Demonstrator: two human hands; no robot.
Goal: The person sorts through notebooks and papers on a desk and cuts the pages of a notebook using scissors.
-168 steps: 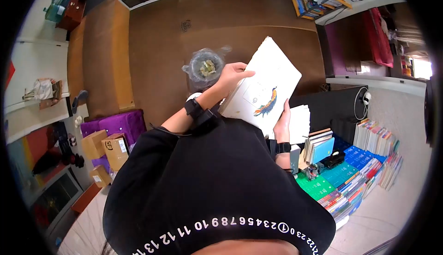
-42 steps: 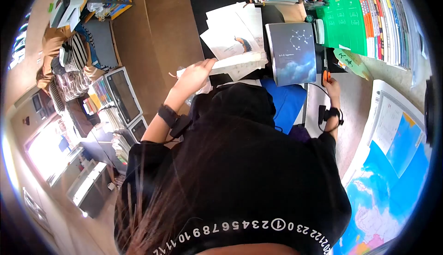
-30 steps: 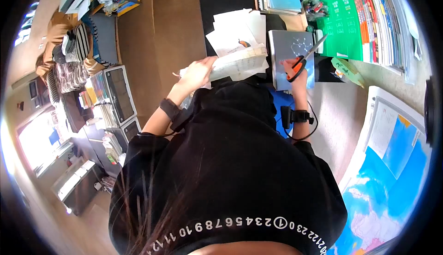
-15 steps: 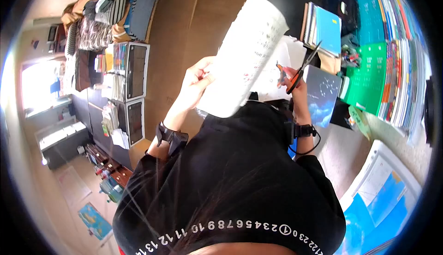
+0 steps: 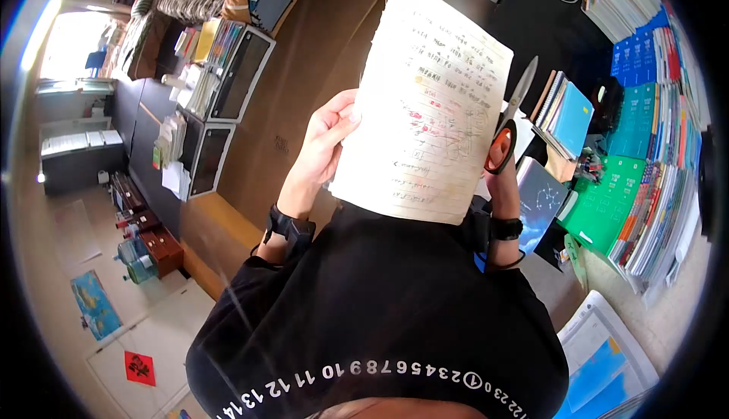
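Note:
A handwritten lined paper sheet (image 5: 425, 123) with a ragged edge and some red marks stands raised in front of my chest, its written side facing me. My left hand (image 5: 332, 134) pinches its left edge, thumb on the near side. Beside the right edge, my right hand (image 5: 499, 184) grips scissors (image 5: 521, 89) by their black and orange handles, blades pointing up and away. The paper hides part of that hand's fingers, and whether they also touch the sheet cannot be made out.
On the dark desk (image 5: 543, 28) at right lie notebooks with a blue cover (image 5: 573, 119) and a dark blue booklet (image 5: 539, 203). Green books (image 5: 607, 203) and rows of other books line the far right. A shelf unit (image 5: 235, 77) stands at left.
The paper has turned to face me more fully and moved right, now covering part of my right hand. The scissors point more upright. My view has swung, shifting the room around.

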